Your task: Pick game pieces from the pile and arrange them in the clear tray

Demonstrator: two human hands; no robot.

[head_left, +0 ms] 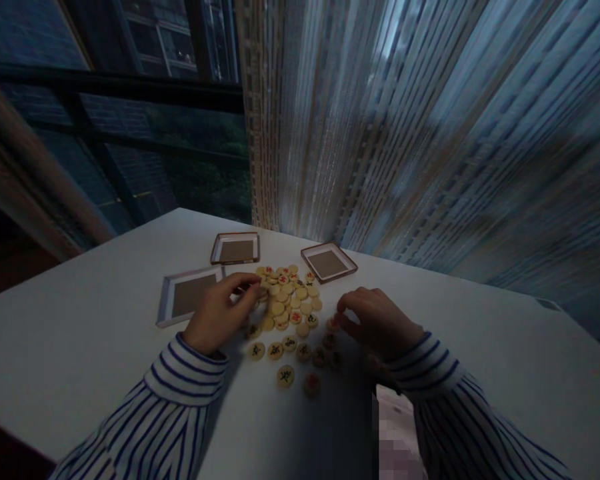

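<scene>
Many round, pale wooden xiangqi pieces (279, 309) lie heaped on the white table, some face down and some showing red or black characters. My left hand (223, 312) is at the heap's left edge, thumb and fingers closed in a pinch; what lies between the tips is hidden. To the right of the heap, my right hand (375, 321) pinches at a red-marked xiangqi piece (333, 323) near the tabletop. Closer to me, several face-up pieces form a loose row, among them a black-marked piece (285, 377) and a red-marked piece (311, 384).
Behind the heap are two shallow brown-rimmed trays, a left tray (235, 234) and a right tray (355, 269). A larger pale tray (164, 307) is partly behind my left hand. Beyond the white table (95, 293) are a window and a striped curtain (320, 133).
</scene>
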